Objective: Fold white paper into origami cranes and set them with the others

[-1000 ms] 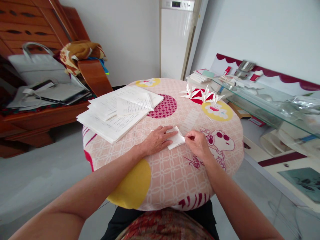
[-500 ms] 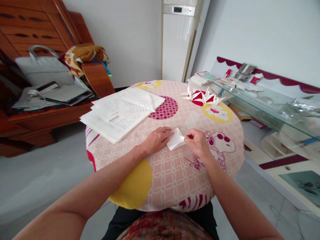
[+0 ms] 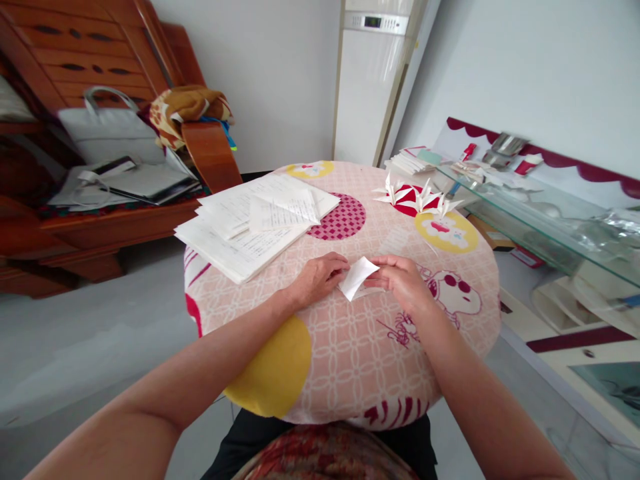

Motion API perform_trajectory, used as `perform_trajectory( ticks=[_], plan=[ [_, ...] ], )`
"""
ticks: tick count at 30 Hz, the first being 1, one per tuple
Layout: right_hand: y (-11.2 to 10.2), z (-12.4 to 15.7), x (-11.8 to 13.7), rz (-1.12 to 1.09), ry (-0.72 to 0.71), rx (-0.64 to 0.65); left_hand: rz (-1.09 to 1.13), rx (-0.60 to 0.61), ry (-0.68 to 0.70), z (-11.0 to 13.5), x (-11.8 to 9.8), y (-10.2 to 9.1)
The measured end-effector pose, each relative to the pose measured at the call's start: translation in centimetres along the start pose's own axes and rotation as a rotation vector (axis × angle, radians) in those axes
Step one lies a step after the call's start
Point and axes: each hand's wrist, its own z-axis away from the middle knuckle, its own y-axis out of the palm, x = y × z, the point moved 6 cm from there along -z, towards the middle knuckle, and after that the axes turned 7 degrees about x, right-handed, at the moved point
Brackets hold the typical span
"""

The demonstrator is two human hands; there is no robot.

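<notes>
A small folded piece of white paper (image 3: 359, 277) is between my two hands, tilted up from the cloth-covered round table (image 3: 345, 360). My left hand (image 3: 320, 277) has its fingers closed on the paper's left edge. From the other side, my right hand (image 3: 397, 277) grips the right corner, thumb and fingers pressed around it. A thin, see-through strip of paper (image 3: 395, 241) lies flat just beyond my right hand. Several white folded paper cranes (image 3: 420, 199) stand farther back on the right, over a red patch of the cloth.
A stack of written sheets (image 3: 240, 257) covers the table's left rear. On the right stands a glass-topped cabinet (image 3: 555, 213) with papers and small items. A wooden bench (image 3: 210, 153) at the left holds a grey bag (image 3: 115, 133) and a laptop (image 3: 150, 183).
The folded paper has been lifted and tilted off the cloth. My right hand has turned, its fingers now reaching along the paper's edge. The whole view has shifted slightly.
</notes>
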Motion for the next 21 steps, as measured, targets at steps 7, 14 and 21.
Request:
perform_trajectory(
  ticks=[7, 14, 21],
  plan=[
    [0.9, -0.4, 1.2, 0.650, -0.254, 0.132, 0.083, -0.024, -0.026, 0.0, 0.0, -0.2],
    [3.2, 1.0, 1.6, 0.978, -0.561, 0.264, 0.206, 0.038, -0.003, 0.2, 0.4, -0.6],
    [3.1, 0.9, 1.0, 0.908, -0.585, 0.219, 0.234, 0.102, 0.013, 0.2, 0.2, -0.9]
  ],
)
